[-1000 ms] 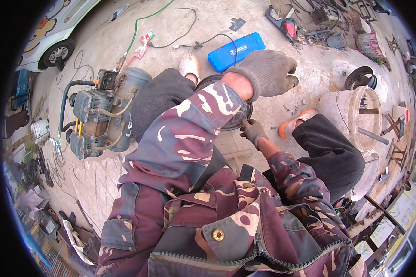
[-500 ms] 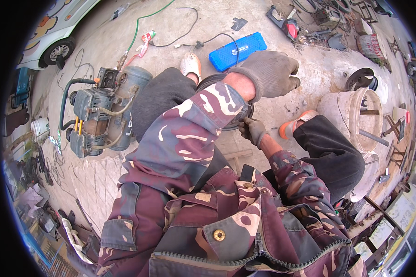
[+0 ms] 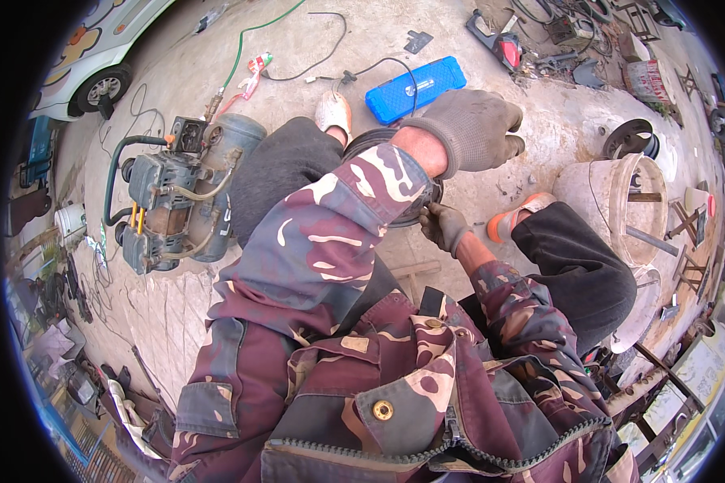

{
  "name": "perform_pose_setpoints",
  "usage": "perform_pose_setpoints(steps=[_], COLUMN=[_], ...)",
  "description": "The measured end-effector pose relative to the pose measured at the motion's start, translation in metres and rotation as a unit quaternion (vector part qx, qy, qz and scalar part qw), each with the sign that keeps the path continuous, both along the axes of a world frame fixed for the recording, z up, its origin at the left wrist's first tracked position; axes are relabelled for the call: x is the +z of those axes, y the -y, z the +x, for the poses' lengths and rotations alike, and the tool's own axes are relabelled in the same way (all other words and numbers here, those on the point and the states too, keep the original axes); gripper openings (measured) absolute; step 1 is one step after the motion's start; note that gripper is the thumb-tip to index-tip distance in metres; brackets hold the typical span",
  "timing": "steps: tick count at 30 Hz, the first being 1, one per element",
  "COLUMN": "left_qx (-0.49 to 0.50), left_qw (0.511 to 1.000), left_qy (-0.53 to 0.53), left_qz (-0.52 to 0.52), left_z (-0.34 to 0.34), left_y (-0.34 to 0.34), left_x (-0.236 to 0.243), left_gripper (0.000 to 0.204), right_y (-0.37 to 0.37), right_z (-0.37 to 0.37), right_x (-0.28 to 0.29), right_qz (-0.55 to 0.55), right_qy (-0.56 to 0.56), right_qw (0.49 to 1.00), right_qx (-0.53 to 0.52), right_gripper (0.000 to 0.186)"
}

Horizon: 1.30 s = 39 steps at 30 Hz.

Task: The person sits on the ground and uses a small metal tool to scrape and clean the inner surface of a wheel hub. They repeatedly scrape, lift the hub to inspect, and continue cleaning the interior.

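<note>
Between my feet stands a dark round thing like a wheel [image 3: 434, 193], largely hidden under my left sleeve. My left hand [image 3: 477, 133], in a grey knit glove, reaches across above it and out past its right side. Its fingers are curled closed, and whatever they hold, if anything, is out of sight. My right hand [image 3: 444, 228], gloved the same way, is at the near right edge of the wheel. The thumb and fingers are closed on that edge. Beyond my left wrist lies a blue plastic case [image 3: 415, 87].
At my left sits an air compressor [image 3: 177, 201] with hoses. A dirty white bucket [image 3: 600, 197] is at my right, with a black wheel rim [image 3: 627, 138] behind it. A green hose [image 3: 242, 56] and black cables cross the floor ahead. A parked vehicle [image 3: 97, 48] is at far left.
</note>
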<state>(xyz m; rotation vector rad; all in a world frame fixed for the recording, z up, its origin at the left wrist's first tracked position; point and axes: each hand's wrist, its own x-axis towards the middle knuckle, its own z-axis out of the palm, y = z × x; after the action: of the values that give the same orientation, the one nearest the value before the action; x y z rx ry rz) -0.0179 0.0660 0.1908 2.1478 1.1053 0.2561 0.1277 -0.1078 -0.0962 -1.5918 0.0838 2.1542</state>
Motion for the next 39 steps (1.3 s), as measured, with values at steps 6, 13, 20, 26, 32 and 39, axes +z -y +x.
perform_pose_setpoints(steps=[6,13,20,26,32,39], left_qx=[-0.003,-0.006,-0.009,-0.016,-0.021,-0.023], left_qw=[1.000,1.000,1.000,1.000,1.000,1.000], left_qy=[-0.001,-0.001,0.000,-0.009,-0.005,-0.007], left_qz=[0.005,-0.004,0.003,0.006,0.007,-0.001], left_z=[0.000,0.001,0.001,0.002,0.003,0.003], left_y=[-0.001,0.000,0.000,0.001,0.001,0.001], left_x=[0.001,0.000,-0.003,-0.003,-0.004,-0.003], left_gripper=[0.042,0.042,0.043,0.044,0.044,0.045], right_y=[-0.001,-0.008,-0.009,-0.001,0.002,0.001], right_z=[-0.011,-0.017,-0.020,-0.022,-0.017,-0.008], right_x=[0.026,0.061,0.045,0.041,0.026,0.017], right_qz=[0.088,0.204,0.231,0.166,0.093,0.051], right_qy=[0.204,0.440,0.478,0.315,0.196,0.128], right_qw=[0.961,0.746,0.729,0.915,0.973,0.989], right_qx=[0.163,0.457,0.431,0.191,0.073,0.061], right_gripper=[0.042,0.073,0.056,0.042,0.032,0.034])
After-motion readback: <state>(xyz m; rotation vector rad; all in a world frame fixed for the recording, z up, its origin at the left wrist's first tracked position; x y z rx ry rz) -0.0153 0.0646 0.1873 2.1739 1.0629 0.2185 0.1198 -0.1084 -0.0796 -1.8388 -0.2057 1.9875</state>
